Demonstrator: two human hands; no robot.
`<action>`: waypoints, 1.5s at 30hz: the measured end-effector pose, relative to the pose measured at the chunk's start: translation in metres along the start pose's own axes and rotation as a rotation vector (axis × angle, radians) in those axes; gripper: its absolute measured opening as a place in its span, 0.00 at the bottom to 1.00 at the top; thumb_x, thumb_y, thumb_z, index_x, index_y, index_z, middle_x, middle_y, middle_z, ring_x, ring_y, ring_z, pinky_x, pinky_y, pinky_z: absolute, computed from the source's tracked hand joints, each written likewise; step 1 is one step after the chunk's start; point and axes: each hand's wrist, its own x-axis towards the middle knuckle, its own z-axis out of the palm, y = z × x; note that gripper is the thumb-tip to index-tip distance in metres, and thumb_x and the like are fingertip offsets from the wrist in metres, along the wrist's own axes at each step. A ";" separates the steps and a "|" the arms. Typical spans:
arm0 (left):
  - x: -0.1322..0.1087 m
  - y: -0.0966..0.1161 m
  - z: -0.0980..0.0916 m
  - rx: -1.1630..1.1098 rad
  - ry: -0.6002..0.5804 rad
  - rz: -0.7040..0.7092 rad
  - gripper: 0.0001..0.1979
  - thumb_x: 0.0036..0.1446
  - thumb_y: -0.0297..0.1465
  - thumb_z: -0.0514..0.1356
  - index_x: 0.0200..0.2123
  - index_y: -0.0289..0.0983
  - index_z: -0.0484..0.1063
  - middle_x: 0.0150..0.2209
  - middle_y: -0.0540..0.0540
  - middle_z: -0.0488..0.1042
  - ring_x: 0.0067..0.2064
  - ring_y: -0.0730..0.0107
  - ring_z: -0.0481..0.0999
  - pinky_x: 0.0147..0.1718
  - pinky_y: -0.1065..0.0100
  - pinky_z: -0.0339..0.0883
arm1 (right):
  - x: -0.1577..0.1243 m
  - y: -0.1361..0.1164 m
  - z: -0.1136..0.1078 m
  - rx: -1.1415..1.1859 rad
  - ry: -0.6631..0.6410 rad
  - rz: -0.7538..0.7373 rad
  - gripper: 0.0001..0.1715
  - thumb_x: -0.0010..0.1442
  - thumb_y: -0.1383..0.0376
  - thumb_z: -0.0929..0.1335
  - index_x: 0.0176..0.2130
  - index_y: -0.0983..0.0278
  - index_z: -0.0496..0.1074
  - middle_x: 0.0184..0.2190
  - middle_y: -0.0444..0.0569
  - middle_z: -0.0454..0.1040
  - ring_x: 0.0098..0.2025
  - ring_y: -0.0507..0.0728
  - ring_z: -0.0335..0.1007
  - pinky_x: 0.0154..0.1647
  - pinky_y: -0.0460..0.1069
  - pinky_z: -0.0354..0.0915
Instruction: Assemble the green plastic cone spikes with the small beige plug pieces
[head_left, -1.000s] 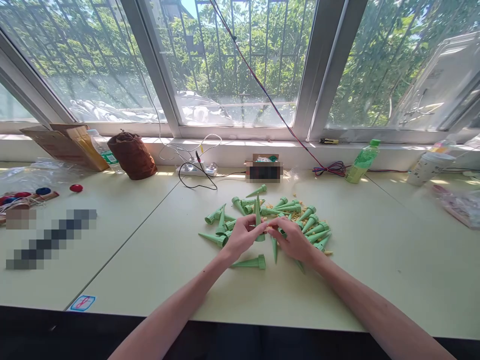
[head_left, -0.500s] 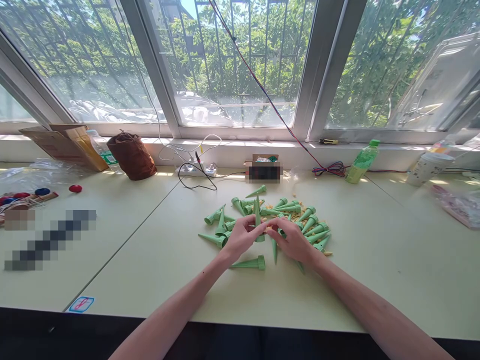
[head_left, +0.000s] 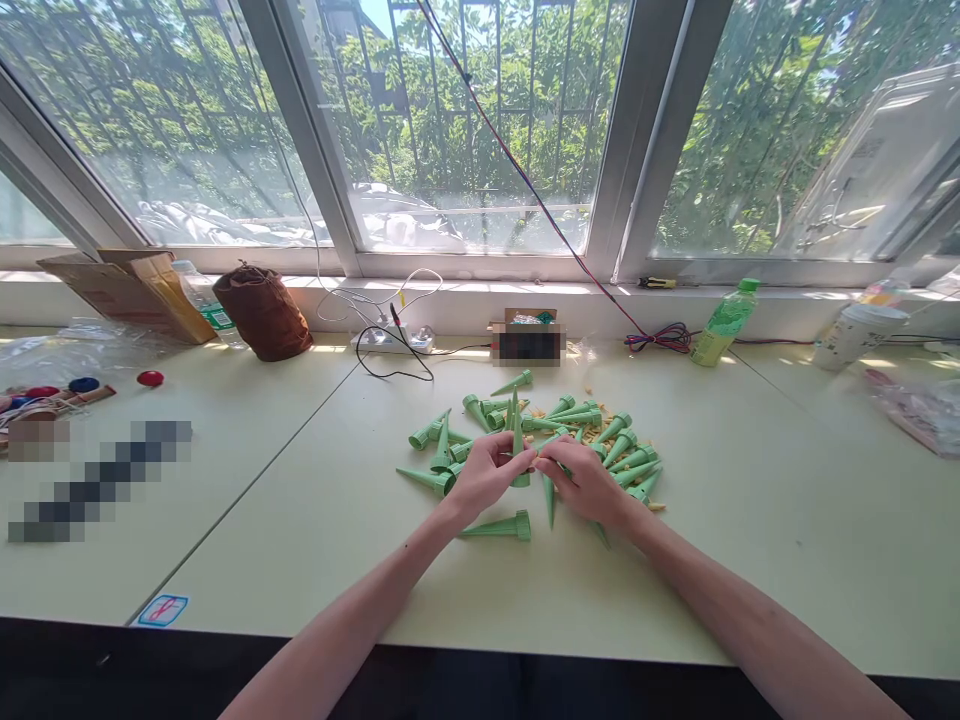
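Note:
My left hand is closed around a green plastic watering spike, held upright with its pointed end up. Close beside it, my right hand has thumb and fingertips pinched together at the spike's side. A small tan piece seems to sit between those fingertips, mostly hidden. Around both hands lies a loose pile of similar green spikes, mixed with small tan pieces. One separate spike lies flat in front of my left hand.
Behind the pile stand a small box, a power strip with cables and a green-labelled bottle. A brown pouch and cardboard box are back left. A white cup stands far right.
The fingertips of my right hand have shifted slightly against the upright spike. My left hand stays closed on it, nearly still. The pile looks the same.

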 end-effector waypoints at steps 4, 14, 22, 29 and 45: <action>0.000 -0.001 0.000 -0.005 0.014 0.005 0.20 0.54 0.47 0.64 0.29 0.34 0.70 0.21 0.55 0.57 0.22 0.81 0.49 0.18 0.75 0.43 | 0.000 -0.001 0.000 0.004 0.001 0.002 0.21 0.72 0.60 0.58 0.28 0.62 0.65 0.22 0.44 0.67 0.27 0.53 0.60 0.35 0.49 0.62; 0.000 0.003 0.002 -0.067 0.062 -0.026 0.19 0.53 0.45 0.66 0.30 0.33 0.73 0.23 0.52 0.64 0.22 0.82 0.53 0.18 0.75 0.45 | -0.002 0.000 0.002 0.047 0.066 0.040 0.08 0.69 0.62 0.63 0.40 0.61 0.71 0.32 0.48 0.75 0.33 0.55 0.69 0.37 0.50 0.64; -0.001 0.004 0.001 -0.035 0.030 -0.038 0.20 0.52 0.47 0.65 0.28 0.34 0.71 0.22 0.54 0.62 0.22 0.81 0.52 0.18 0.74 0.43 | -0.003 0.000 0.002 0.031 0.063 0.007 0.13 0.70 0.61 0.62 0.33 0.61 0.67 0.26 0.45 0.71 0.29 0.54 0.63 0.33 0.48 0.61; 0.000 -0.001 0.000 -0.004 0.001 0.007 0.20 0.54 0.47 0.64 0.29 0.34 0.70 0.21 0.55 0.58 0.22 0.80 0.50 0.19 0.74 0.43 | -0.002 0.001 0.001 0.021 0.036 -0.006 0.17 0.71 0.61 0.60 0.30 0.60 0.63 0.24 0.43 0.66 0.27 0.53 0.58 0.33 0.48 0.60; 0.000 -0.009 -0.003 -0.007 -0.029 0.113 0.19 0.57 0.45 0.63 0.32 0.33 0.70 0.23 0.53 0.57 0.24 0.79 0.52 0.21 0.73 0.43 | -0.002 -0.002 0.000 0.016 0.029 0.020 0.19 0.72 0.58 0.59 0.31 0.61 0.65 0.25 0.45 0.68 0.28 0.54 0.59 0.33 0.49 0.61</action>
